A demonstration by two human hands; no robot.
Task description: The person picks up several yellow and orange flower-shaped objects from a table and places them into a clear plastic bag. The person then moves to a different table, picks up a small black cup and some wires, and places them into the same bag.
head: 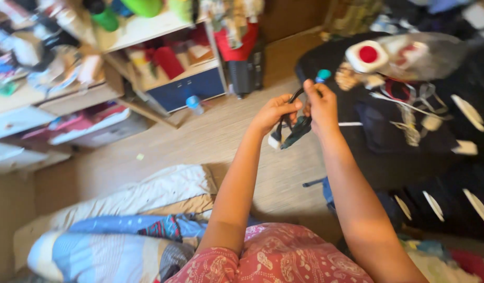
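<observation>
While the camera tilted hard, the wooden shelf unit (147, 31) crammed with red, green and blue clutter filled the upper left of the frame, and a small clear plastic bottle with a blue cap (194, 104) stood on the pale wood-plank floor (200, 141) just below it. Lower left, a rumpled blue-and-cream striped quilt (111, 246) lay bunched beside the person's red patterned clothing (273, 262).

Moving to centre, the left hand (274, 112) was up in mid-air, fingers curled tight around a thin black cable (294, 96) with a small white block end (275, 141) dangling beneath the fist. Just right of it, nearly touching, the right hand (321, 105) pinched the same cable, fingers closed together, a teal-tipped piece (323, 75) poking out above the knuckles. A dark bunched part (300, 128) hung between the two hands; blur hid what it was.

Far right, a black cloth with white oval patches (441, 173) was heaped with tangled cords and a white round object with a red centre (367, 55).

Risk, as I judged it: with the white end hanging free and both grips set high, a sharp tug could have slipped the cable loose or snagged the dangling end into that cord tangle.
</observation>
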